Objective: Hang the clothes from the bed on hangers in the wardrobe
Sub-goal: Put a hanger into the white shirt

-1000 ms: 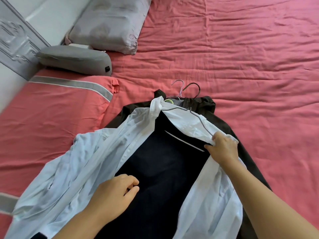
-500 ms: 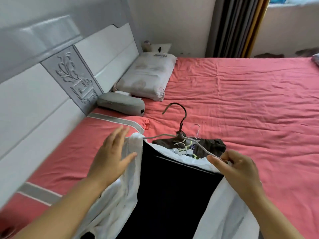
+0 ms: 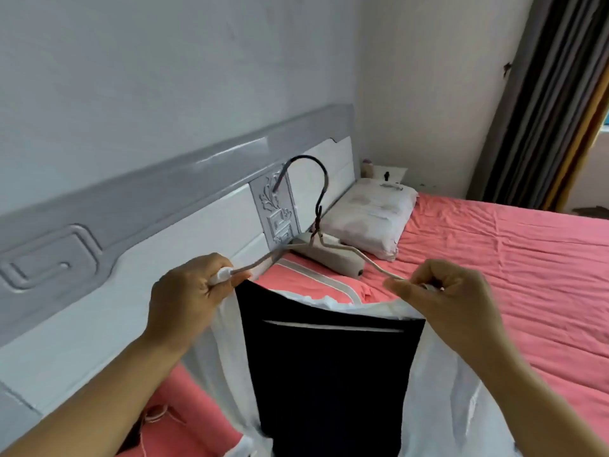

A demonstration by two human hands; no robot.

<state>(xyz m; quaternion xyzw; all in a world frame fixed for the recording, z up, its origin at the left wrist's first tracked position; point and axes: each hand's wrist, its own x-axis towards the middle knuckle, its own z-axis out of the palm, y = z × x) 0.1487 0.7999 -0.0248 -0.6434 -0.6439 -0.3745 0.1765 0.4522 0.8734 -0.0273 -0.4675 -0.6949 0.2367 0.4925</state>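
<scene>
Head view shows the left hand and the right hand raised in front of the person, each gripping one end of a thin grey wire hanger with a dark hook. The left hand's fingers are curled round the hanger's left arm together with the shoulder of a white thin-fabric shirt; the right hand pinches the right arm between thumb and fingers, with the shirt's other shoulder just under it. The shirt hangs open from the hanger — its two front panels fall down at either side, and a dark navy garment fills the gap between them, with a pale line across its upper part. The hook stands upright above the hands, in front of a grey and white carved headboard. Below and beyond lies a bed with a coral-pink sheet. A pale grey pillow lies by the headboard — a small grey bolster cushion sits just beside it. Dark striped curtains hang at the right.
</scene>
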